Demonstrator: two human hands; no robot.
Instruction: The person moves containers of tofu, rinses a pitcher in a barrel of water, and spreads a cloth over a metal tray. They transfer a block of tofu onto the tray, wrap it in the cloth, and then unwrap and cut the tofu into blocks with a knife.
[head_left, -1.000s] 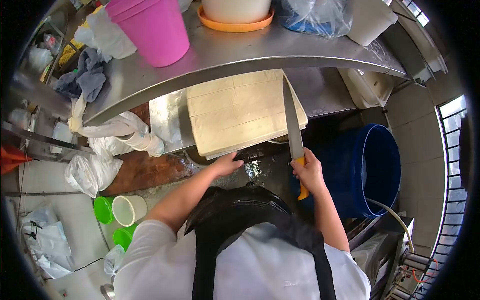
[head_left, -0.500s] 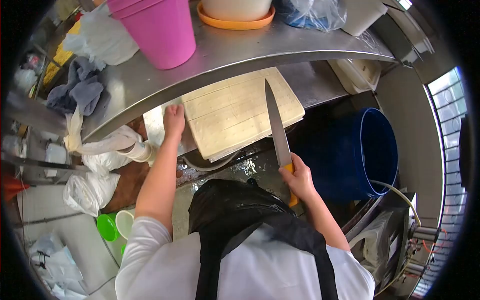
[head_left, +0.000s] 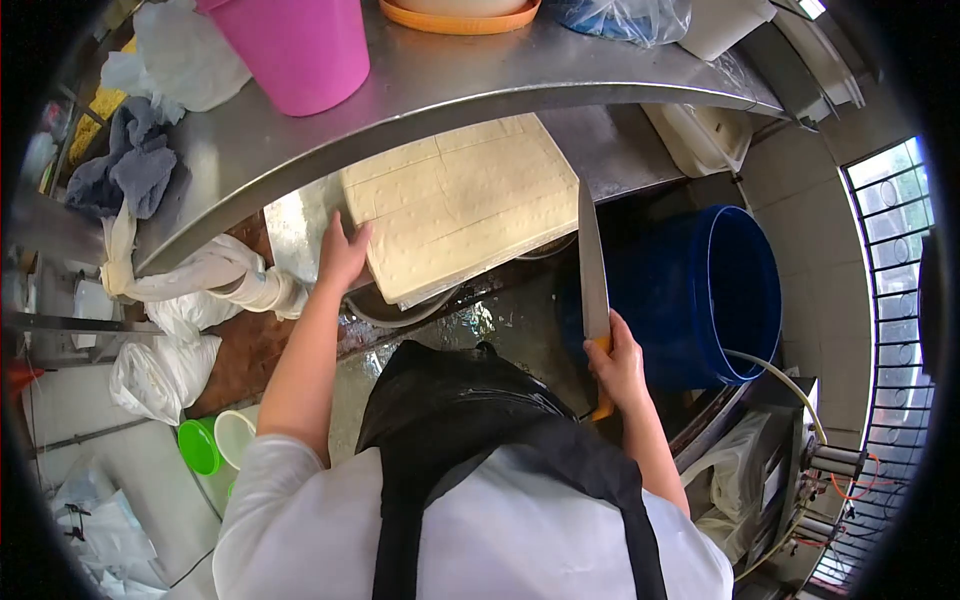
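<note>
A large pale slab that looks like a block of tofu (head_left: 465,205) lies on the metal counter, partly under the raised shelf. Lines run across its top, and small dimples dot it. My left hand (head_left: 343,256) is at its left edge, thumb and fingers apart, with the fingertips at the slab's side. In my right hand (head_left: 620,368) is a large knife (head_left: 594,275), gripped by its yellow handle. Its broad blade points away from me, with the tip close to the slab's right corner.
Above the slab runs a steel shelf (head_left: 440,70) holding a pink bucket (head_left: 295,55) and an orange-rimmed pot. A tall blue barrel (head_left: 670,290) stands at the right. White bags (head_left: 165,375) and green cups (head_left: 199,447) are at the left. A round basin (head_left: 400,315) sits below the slab.
My left hand has gone from a closed fist to spread fingers at the slab's left edge. The knife has moved right, from over the slab to beside its right corner. The view has shifted slightly.
</note>
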